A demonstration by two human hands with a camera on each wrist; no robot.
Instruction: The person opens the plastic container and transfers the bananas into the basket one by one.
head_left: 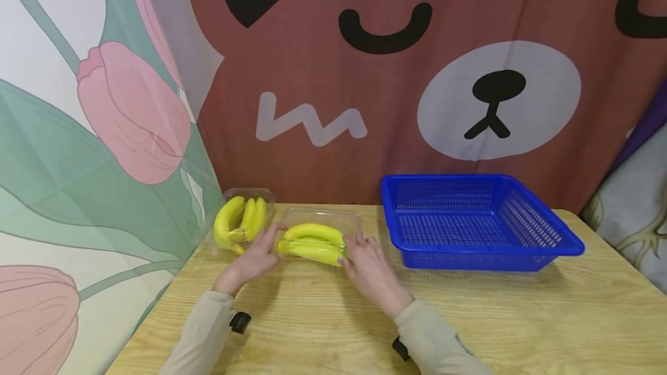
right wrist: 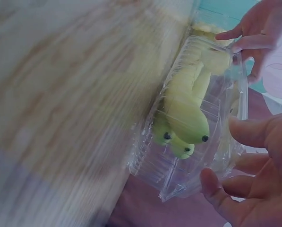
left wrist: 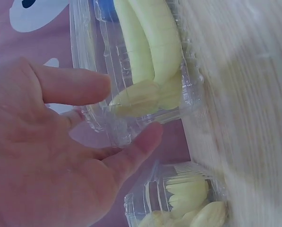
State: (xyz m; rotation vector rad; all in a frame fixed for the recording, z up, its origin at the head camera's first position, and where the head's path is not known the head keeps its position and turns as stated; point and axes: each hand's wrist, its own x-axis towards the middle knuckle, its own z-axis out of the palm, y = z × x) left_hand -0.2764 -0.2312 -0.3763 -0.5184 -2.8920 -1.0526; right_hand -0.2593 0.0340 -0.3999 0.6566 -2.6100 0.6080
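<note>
A clear plastic box [head_left: 323, 210] holds a bunch of yellow bananas [head_left: 312, 231] and lies between both hands on the table. My left hand [head_left: 256, 258] grips its left end; in the left wrist view the thumb and a finger lie at the box corner by the banana stem [left wrist: 136, 98]. At the opposite end, my right hand [head_left: 369, 268] holds the box with thumb and fingertips, close to the dark, greenish banana tips [right wrist: 190, 130]. Just left of it, a second clear box [head_left: 266, 192] contains more bananas [head_left: 229, 221], partly behind the left hand.
A blue plastic basket [head_left: 484, 250] with slotted sides stands on the right of the wooden table [head_left: 323, 317]. Behind the table hangs a brown curtain [head_left: 312, 172] with a bear print, and a floral curtain [head_left: 135, 219] borders the left.
</note>
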